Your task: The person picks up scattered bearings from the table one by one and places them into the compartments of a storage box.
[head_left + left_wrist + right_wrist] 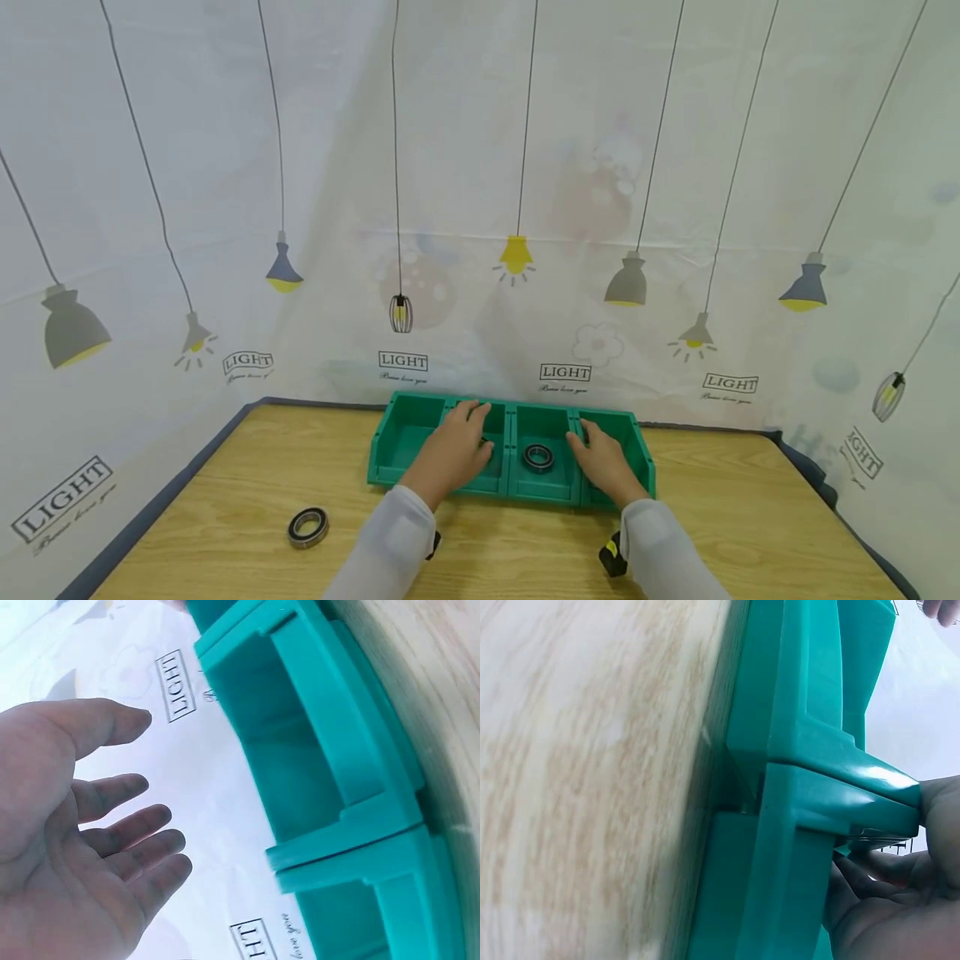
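Note:
My left hand [453, 450] hovers over the second compartment of the green bin row [472, 492], fingers spread and holding nothing in the left wrist view. A dark curved edge peeks out beside its thumb, mostly hidden. My right hand [606, 467] reaches into the rightmost compartment, its thumb by the divider. In the right wrist view its fingers [877, 881] curl around a metallic ring edge [874, 838], seemingly a ball bearing, largely covered by the divider. Another ball bearing [537, 457] lies flat in the third compartment.
A loose ball bearing [308, 527] rests on the wooden table [247, 475], left of the bins. Behind the bins hangs a white sheet [465, 167] printed with lamps. Black wrist gear with a yellow mark [612, 557] shows under the right sleeve.

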The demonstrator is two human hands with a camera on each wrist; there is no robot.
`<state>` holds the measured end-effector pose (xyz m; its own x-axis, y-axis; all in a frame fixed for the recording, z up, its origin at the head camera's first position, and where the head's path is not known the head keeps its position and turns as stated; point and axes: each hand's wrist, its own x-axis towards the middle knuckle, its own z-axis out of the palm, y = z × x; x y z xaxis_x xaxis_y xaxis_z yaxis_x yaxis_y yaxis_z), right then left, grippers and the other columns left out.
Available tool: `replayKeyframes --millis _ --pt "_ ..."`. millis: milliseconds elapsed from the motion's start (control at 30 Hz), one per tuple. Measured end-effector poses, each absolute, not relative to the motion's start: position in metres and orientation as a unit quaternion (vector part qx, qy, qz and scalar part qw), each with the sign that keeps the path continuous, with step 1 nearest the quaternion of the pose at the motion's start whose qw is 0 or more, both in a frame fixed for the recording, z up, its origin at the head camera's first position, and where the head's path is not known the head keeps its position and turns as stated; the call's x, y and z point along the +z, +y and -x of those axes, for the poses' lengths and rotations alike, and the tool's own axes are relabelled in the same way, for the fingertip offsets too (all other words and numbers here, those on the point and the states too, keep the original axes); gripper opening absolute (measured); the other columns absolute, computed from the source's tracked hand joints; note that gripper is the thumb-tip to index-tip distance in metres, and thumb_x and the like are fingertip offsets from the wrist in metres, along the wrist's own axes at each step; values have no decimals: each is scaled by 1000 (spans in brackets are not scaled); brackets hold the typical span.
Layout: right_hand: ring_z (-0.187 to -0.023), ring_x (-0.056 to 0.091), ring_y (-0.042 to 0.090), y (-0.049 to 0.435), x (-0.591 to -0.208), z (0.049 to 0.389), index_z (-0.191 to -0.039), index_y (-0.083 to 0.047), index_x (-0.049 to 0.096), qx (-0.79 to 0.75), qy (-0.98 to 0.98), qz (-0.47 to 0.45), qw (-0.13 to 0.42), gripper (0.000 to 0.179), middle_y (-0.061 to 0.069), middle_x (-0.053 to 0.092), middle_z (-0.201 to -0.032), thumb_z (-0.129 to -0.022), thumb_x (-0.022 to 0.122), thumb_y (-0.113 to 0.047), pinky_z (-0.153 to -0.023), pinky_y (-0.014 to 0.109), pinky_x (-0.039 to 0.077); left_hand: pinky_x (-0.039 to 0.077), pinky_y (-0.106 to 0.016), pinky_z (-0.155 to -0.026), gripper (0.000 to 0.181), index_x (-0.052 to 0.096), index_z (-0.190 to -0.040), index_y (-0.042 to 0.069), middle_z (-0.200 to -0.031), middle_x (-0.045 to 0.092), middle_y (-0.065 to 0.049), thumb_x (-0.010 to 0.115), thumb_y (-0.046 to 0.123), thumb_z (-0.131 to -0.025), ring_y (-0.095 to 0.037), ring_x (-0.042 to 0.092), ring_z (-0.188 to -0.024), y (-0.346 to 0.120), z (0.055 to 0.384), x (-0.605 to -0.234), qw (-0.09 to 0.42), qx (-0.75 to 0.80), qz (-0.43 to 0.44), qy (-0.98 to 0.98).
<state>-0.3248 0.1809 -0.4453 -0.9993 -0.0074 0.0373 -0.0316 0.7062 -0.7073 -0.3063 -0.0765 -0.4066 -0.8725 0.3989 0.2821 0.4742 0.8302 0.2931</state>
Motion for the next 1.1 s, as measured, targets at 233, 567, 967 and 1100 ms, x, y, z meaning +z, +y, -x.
replayKeyframes --millis 233,567,967,1100 --pt "-137 37 50 181 -450 328 -153 6 29 382 -924 -7 17 60 32 35 -152 -109 45 -30 -105 63 39 45 -47 -106 61 45 -149 2 -150 44 -19 67 29 -99 -35 45 -136 -85 293 -400 153 -153 249 -944" --pt "-136 37 51 180 -449 328 -152 8 29 380 -925 -10 20 60 34 35 -151 -108 45 -29 -104 63 39 43 -50 -107 62 47 -148 3 -150 45 -18 68 31 -97 -36 45 -136 -102 284 -395 163 -156 247 -942" --pt "-137 35 50 181 -450 329 -152 8 29 383 -924 -11 16 60 33 34 -152 -109 44 -30 -105 63 38 39 -53 -110 64 46 -149 3 -150 45 -19 70 31 -96 -37 43 -137 -127 278 -397 171 -167 232 -943" --pt "-137 35 50 181 -450 329 -152 9 29 381 -925 -11 17 60 33 34 -152 -109 44 -29 -106 63 38 38 -54 -111 65 46 -149 2 -151 44 -20 70 32 -96 -39 41 -139 -137 277 -398 165 -161 227 -946"
